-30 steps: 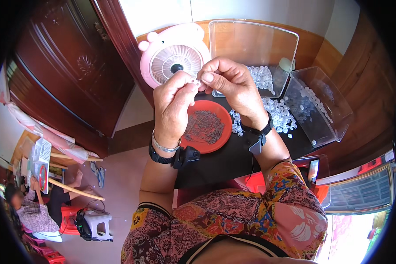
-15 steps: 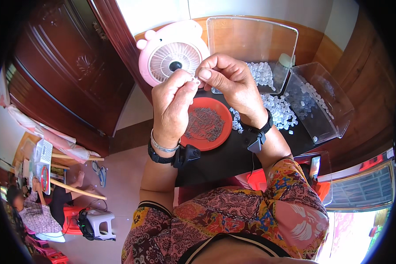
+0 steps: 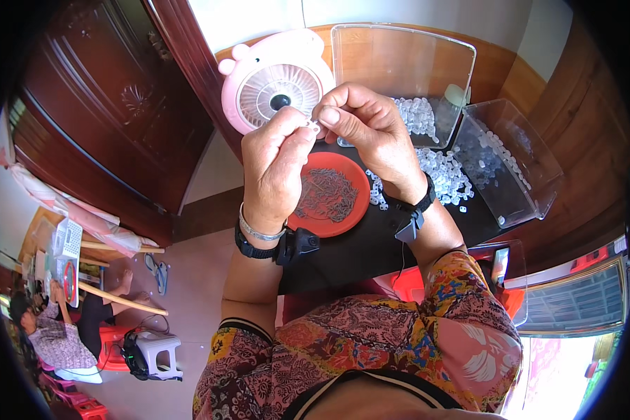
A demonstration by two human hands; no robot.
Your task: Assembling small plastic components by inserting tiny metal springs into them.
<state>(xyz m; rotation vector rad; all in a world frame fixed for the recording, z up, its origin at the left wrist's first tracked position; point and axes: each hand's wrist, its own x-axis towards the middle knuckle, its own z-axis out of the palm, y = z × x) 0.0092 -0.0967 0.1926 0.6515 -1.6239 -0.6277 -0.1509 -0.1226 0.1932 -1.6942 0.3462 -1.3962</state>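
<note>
Between the thumb and finger of my left hand is a small white plastic piece with holes. My right hand meets it fingertip to fingertip, its thumb and forefinger pinched together by the piece. Whatever those right fingertips hold is too small and too covered to name. Below the hands, an orange plate carries many thin grey pins. A loose heap of small whitish plastic pieces lies on the table to the right, partly behind my right wrist.
A pink animal-shaped fan stands at the back of the black table. Right of it are an upright clear plastic panel and a clear bin with more pieces. At far left, another person sits near a white stool.
</note>
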